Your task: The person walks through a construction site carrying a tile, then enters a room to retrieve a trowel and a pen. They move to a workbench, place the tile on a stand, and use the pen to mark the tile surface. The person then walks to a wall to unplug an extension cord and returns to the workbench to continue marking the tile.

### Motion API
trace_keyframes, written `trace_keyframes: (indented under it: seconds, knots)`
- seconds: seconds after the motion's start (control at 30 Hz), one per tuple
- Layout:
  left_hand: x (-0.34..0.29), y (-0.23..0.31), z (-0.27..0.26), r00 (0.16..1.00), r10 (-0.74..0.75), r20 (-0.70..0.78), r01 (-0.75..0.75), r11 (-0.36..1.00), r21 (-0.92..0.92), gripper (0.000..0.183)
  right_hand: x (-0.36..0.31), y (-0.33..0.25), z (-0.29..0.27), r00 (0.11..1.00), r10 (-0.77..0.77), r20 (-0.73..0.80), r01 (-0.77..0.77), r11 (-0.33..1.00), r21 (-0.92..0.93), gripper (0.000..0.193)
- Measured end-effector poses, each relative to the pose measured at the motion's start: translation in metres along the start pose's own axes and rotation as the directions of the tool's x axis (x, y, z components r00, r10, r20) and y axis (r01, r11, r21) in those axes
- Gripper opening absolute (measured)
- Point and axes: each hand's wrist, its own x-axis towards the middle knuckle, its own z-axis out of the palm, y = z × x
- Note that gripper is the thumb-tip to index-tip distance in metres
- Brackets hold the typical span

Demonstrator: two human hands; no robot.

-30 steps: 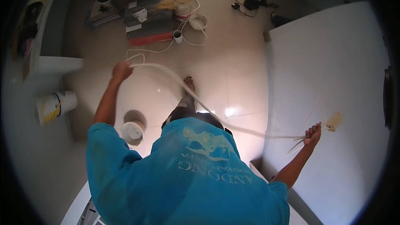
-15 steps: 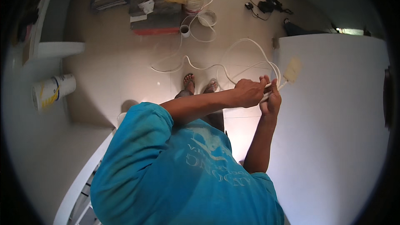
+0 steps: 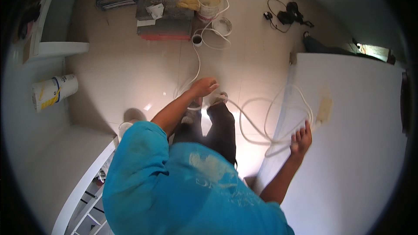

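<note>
Loops of white cable point(image 3: 266, 117) hang at my right hand point(image 3: 301, 140), which stands over the side of a large white panel. Its index finger points up while the other fingers curl, and the cable runs through the grip. Just beyond the fingertips is a blurred tan rectangular piece point(image 3: 325, 109); whether it joins the cable I cannot tell. My left hand point(image 3: 204, 87) is over the floor above my feet, with fingers loosely bent and slightly apart. Nothing shows in it. One cable length passes behind that hand and forearm.
The white panel point(image 3: 348, 161) fills the right side. Ahead on the floor are a dark box point(image 3: 167, 21) with a red edge, a bucket point(image 3: 210, 1), a shallow bowl point(image 3: 222, 26) and a small cup point(image 3: 197, 40). A black corded item point(image 3: 291, 15) lies farther right; a white container point(image 3: 55, 92) is left.
My two hands were together on the coiled cable. Now the left has moved away to the left, and the right is lower and farther right, with the loops spread wider.
</note>
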Motion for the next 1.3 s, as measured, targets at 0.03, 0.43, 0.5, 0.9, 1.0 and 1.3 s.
trace_keyframes:
  seconds: [0.03, 0.43, 0.5, 0.9, 1.0, 1.3]
  knots:
    - [0.014, -0.017, 0.001, 0.985, -0.135, -0.109, 0.138, 0.990, 0.014, 0.034, 0.001, -0.004, -0.011, 0.995, 0.008, -0.103, -0.016, 0.997, -0.073, 0.047]
    - [0.251, -0.237, -0.044, 0.783, -0.206, -0.586, 0.500, 0.770, 0.396, 0.096, 0.110, 0.075, -0.076, 0.812, -0.007, -0.584, -0.044, 0.996, -0.073, 0.033]
    - [0.282, -0.245, -0.042, 0.811, -0.251, -0.529, 0.503, 0.761, 0.409, 0.088, 0.131, 0.085, -0.080, 0.779, 0.031, -0.627, -0.132, 0.984, -0.116, 0.032]
    - [0.310, -0.279, -0.003, 0.867, -0.084, -0.492, 0.425, 0.639, 0.641, 0.064, 0.189, 0.064, -0.149, 0.738, 0.069, -0.671, -0.254, 0.950, -0.182, 0.026]
    - [0.287, -0.232, -0.015, 0.825, -0.097, -0.557, 0.417, 0.770, 0.483, 0.064, 0.190, 0.047, -0.151, 0.681, 0.054, -0.730, -0.317, 0.921, -0.227, 0.029]
    - [0.114, -0.183, -0.171, 0.520, -0.435, -0.735, 0.119, 0.889, -0.442, 0.065, 0.149, 0.038, -0.298, 0.916, -0.182, -0.356, -0.167, 0.633, -0.756, 0.052]
